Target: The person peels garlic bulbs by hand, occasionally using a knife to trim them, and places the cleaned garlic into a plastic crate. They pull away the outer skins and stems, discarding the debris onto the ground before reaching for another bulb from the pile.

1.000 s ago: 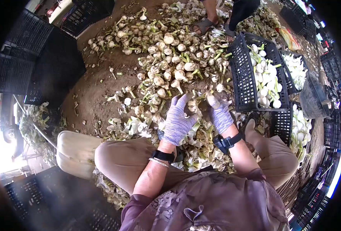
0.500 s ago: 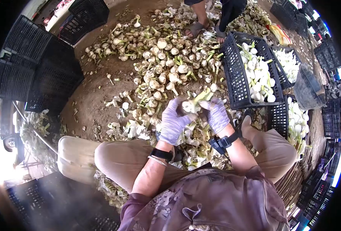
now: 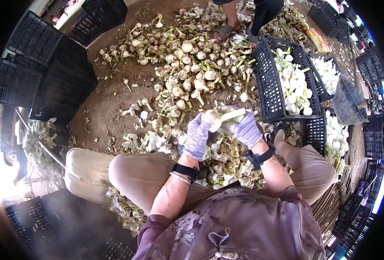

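Observation:
Between my two gloved hands is one garlic bulb [image 3: 216, 121] with a pale green stem pointing right. My left hand [image 3: 197, 136], in a thin purple-white glove, is closed round the bulb end. Fingers of my right hand [image 3: 245, 131], gloved the same way, are closed on the stem side. Beyond my hands a large pile of unpeeled garlic bulbs [image 3: 185, 71] lies on the dirt floor. Loose peeled leaves and skins [image 3: 231, 162] lie beneath my hands, between my legs.
Black crates of white garlic [image 3: 292, 84] stand at the right, with a dark bucket [image 3: 349, 102] beside them. Black crates [image 3: 36, 58] are stacked at the left. Another person's sandalled feet [image 3: 224, 31] are beyond the pile. A striped bag [image 3: 318, 41] lies at upper right.
The garlic has turned in my hands, its stem now pointing more level to the right. My hands have shifted slightly right, and the whole view has moved a little.

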A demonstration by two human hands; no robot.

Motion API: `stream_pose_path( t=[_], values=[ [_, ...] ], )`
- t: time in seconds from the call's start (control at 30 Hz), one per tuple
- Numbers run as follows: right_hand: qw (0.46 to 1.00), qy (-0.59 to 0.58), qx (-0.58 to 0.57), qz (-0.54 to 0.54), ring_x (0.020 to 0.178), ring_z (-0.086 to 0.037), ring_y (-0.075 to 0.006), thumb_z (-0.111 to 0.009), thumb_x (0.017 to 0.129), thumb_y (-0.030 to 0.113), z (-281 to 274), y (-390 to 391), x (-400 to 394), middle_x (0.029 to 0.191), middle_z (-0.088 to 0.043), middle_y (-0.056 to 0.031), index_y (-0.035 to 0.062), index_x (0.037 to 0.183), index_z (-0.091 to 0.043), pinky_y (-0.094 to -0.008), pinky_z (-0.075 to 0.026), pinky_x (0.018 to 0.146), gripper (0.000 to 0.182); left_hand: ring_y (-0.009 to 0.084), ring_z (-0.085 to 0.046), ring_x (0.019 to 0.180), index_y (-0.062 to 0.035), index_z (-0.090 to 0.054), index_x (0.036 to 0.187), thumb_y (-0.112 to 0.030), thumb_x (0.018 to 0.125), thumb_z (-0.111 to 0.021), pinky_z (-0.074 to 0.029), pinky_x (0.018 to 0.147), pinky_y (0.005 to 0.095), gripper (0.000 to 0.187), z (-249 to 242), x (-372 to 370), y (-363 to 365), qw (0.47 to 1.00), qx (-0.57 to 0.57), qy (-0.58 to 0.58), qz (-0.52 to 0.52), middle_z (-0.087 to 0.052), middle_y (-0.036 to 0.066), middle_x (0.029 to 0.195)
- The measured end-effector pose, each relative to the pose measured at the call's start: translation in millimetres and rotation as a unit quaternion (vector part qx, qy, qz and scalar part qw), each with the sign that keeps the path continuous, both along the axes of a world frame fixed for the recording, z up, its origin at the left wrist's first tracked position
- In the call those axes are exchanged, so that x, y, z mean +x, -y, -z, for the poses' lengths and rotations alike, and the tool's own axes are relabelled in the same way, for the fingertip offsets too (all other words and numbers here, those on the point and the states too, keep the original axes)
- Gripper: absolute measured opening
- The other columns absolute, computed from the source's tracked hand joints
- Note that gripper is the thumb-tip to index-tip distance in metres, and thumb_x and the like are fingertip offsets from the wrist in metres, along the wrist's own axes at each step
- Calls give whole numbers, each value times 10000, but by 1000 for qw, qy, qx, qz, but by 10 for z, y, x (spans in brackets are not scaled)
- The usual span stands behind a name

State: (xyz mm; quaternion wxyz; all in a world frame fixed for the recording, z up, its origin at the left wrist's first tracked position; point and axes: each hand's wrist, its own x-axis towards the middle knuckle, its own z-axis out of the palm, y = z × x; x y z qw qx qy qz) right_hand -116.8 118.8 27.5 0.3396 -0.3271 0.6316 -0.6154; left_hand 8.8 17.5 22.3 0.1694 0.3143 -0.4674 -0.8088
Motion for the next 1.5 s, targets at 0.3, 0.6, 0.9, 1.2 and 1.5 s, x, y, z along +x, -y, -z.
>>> stream_pose_path(
  t=[0.3, 0.6, 0.9, 1.2, 1.5],
  values=[
    [983, -131, 119, 54, 746, -559, -141, -744, 717, 122, 170, 51, -273, 867, -604, -39, 55, 1165, -527, -270, -480, 733, 502, 182, -522, 413, -64, -558, 950, -548, 878, -462, -411, 360, 295, 498, 116, -39, 113, 980, 192, -18, 38, -571, 69, 583],
    [919, 381, -32, 97, 562, -596, -118, -634, 810, 184, 67, -10, -150, 734, -652, -39, 55, 882, -647, -214, -398, 397, 148, 283, -616, 866, -49, -499, 1106, -348, 887, -556, -532, 669, 467, 374, 219, -160, 55, 969, 232, -74, -41, -620, 98, 900],
    [854, 474, -3, 214, 461, -519, -162, -585, 844, 195, 514, -115, -255, 595, -568, -27, 95, 768, -563, -265, -352, 349, 127, 193, -600, 608, -39, -473, 1075, 64, 811, -565, -526, 546, 255, 298, 96, -37, 174, 961, 162, -171, -143, -592, 86, 754],
    [887, 390, -14, 248, 528, -559, -161, -596, 813, 138, 589, -313, -497, 700, -615, -46, 64, 827, -621, -273, -462, 410, 79, 77, -581, 670, -12, -634, 951, -172, 822, -640, -475, 604, 213, 205, -15, 64, 193, 998, 1, -15, 56, -640, 21, 779],
    [986, 80, 15, 148, 600, -553, -77, -627, 806, 130, 0, -207, -173, 744, -626, -15, 47, 884, -652, -209, -441, 530, 117, 186, -646, 675, -17, -608, 938, -96, 814, -652, -565, 594, 324, 153, 146, -187, 59, 986, 164, 6, -16, -650, 82, 829]
  ],
)
